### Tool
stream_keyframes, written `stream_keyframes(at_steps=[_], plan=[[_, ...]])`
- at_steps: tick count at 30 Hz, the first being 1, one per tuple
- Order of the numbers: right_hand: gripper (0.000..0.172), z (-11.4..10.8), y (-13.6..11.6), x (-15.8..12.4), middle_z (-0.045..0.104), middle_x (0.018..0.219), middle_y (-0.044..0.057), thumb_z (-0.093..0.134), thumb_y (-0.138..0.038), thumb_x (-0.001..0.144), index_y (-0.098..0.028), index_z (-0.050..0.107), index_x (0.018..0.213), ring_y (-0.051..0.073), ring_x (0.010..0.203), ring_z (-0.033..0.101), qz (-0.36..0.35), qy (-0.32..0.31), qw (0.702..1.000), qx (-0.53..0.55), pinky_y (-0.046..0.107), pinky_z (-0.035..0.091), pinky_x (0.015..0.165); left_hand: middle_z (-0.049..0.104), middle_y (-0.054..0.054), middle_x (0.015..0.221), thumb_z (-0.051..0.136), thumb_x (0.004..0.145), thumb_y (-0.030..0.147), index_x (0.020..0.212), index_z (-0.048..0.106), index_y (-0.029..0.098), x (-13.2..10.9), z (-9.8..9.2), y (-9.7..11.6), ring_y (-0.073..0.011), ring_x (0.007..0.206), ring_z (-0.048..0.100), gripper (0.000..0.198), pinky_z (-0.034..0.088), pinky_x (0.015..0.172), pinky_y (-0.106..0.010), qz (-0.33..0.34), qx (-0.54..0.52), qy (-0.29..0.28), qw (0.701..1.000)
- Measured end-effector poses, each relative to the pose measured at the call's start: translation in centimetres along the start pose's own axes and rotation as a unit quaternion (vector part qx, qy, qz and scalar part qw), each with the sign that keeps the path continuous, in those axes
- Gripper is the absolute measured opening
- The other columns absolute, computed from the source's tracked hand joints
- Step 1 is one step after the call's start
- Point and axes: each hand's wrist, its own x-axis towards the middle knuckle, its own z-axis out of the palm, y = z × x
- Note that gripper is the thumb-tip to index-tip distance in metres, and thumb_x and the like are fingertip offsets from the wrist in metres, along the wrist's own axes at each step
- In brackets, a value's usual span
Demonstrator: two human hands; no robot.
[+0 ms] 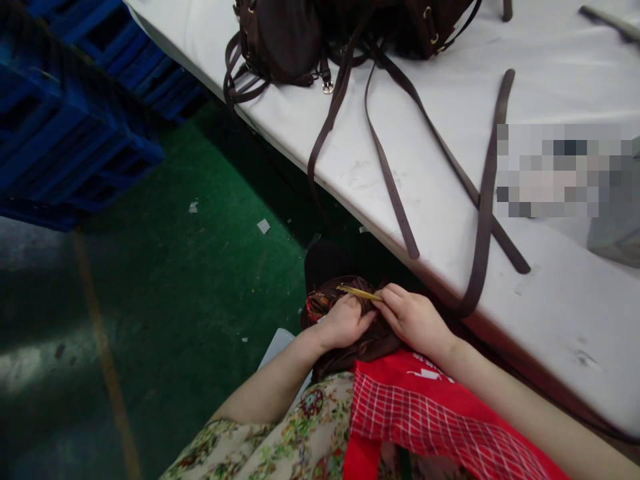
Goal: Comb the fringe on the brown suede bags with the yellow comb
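Observation:
A dark brown bag (383,340), crumpled and glossy, lies across my lap below the table edge, with a patch of red patterned cloth (317,305) showing at its left. My left hand (345,321) is closed on the bag's gathered material, its fingertips partly hidden in the folds. From the pinched fingers of my right hand (415,319) a thin yellow tool (359,292) sticks out to the left over the bag. It looks like thread snips or tweezers; the exact kind is unclear. Both hands are close together, the right one nearer the table.
Dark brown bags (285,40) with buckles and long straps sit at the far end of the white table (360,167). A loose strap (487,200) hangs over its edge. Blue pallets (65,127) are stacked at left on the green floor (200,280), where paper scraps lie.

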Motion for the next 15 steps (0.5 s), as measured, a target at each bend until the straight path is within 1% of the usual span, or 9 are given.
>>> stream_keyframes(at_steps=[2,4,6,8,11,13,15], plan=[[0.021,-0.3,-0.1,0.0,0.06,0.087,0.004,0.04,-0.028,0.096,-0.02,0.058,0.091,0.014,0.067,0.058,0.001,-0.036,0.997,-0.07,0.025,0.037,0.057,0.064,-0.012,0.105,0.041,0.092,0.034,0.101,0.059,0.014,0.2,0.0,0.4,-0.0244,0.104,0.057,0.028,0.042,0.097,-0.038,0.002,0.046,-0.006,0.999],[0.018,-0.3,0.3,0.2,0.06,0.089,0.004,0.042,-0.026,0.096,-0.02,0.058,0.091,0.014,0.067,0.059,0.017,-0.058,0.992,-0.112,0.026,0.034,0.053,0.066,-0.01,0.103,0.043,0.092,0.034,0.1,0.06,0.015,0.3,0.1,0.7,-0.0237,0.101,0.059,0.027,0.043,0.095,-0.038,0.017,0.08,-0.013,0.997],[0.017,-0.1,0.8,0.4,0.061,0.091,0.004,0.042,-0.026,0.096,-0.02,0.058,0.094,0.013,0.068,0.059,0.044,-0.072,0.987,-0.138,0.027,0.033,0.052,0.067,-0.01,0.099,0.043,0.092,0.035,0.099,0.06,0.015,0.3,0.4,1.0,-0.0238,0.097,0.06,0.027,0.044,0.094,-0.038,0.036,0.119,0.002,0.992],[0.018,0.2,1.4,0.6,0.061,0.092,0.005,0.04,-0.026,0.096,-0.021,0.057,0.097,0.014,0.069,0.06,0.069,-0.08,0.981,-0.161,0.028,0.031,0.05,0.068,-0.011,0.091,0.041,0.093,0.036,0.094,0.061,0.014,0.2,0.6,1.1,-0.0244,0.091,0.061,0.031,0.045,0.089,-0.039,0.038,0.156,0.028,0.987],[0.022,0.8,2.0,1.0,0.061,0.093,0.005,0.035,-0.03,0.098,-0.021,0.055,0.102,0.016,0.069,0.061,0.108,-0.079,0.974,-0.182,0.029,0.029,0.048,0.067,-0.012,0.079,0.032,0.095,0.039,0.081,0.062,0.013,0.3,0.9,1.2,-0.0235,0.08,0.063,0.042,0.048,0.079,-0.037,0.01,0.192,0.048,0.98],[0.024,1.4,2.4,1.2,0.061,0.093,0.005,0.032,-0.031,0.099,-0.021,0.053,0.104,0.016,0.068,0.062,0.137,-0.075,0.971,-0.183,0.028,0.028,0.048,0.067,-0.012,0.073,0.027,0.097,0.04,0.074,0.062,0.013,0.6,1.1,1.3,-0.0227,0.074,0.064,0.05,0.048,0.073,-0.035,-0.017,0.209,0.042,0.977],[0.024,1.9,2.8,1.4,0.062,0.09,0.005,0.031,-0.03,0.099,-0.02,0.052,0.101,0.016,0.068,0.063,0.16,-0.075,0.97,-0.167,0.028,0.028,0.049,0.066,-0.013,0.07,0.025,0.097,0.039,0.072,0.063,0.013,0.9,1.2,1.4,-0.0227,0.071,0.064,0.053,0.048,0.07,-0.034,-0.036,0.224,0.032,0.973]])
